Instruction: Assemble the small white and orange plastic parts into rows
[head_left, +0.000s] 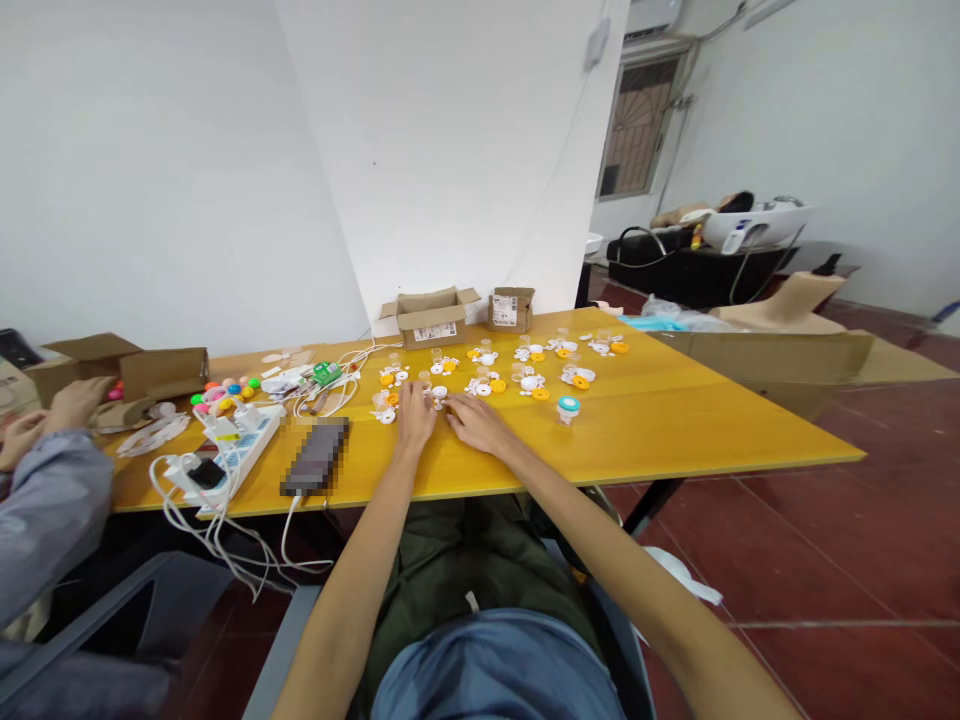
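On the yellow tabletop, my left hand (415,412) lies palm down over a group of small plastic parts, its fingers stretched forward; what is under them is hidden. My right hand (474,420) rests just beside it, fingers extended to the left, touching or close to a small white round part (439,393) between the two hands. Left of my left hand sits a cluster with a white disc (387,416) and an orange ring. To the right stand an orange ring (497,386) with white pieces and, nearer me, a clear cup-like item with a teal-and-white top (568,407).
Several similar part groups spread across the table (675,420). An open carton (433,318) and a smaller box (511,310) stand at the wall. Leftward are a phone (316,456), a power strip (244,445) with cables, coloured balls (232,390), and a co-worker's sleeve (56,500).
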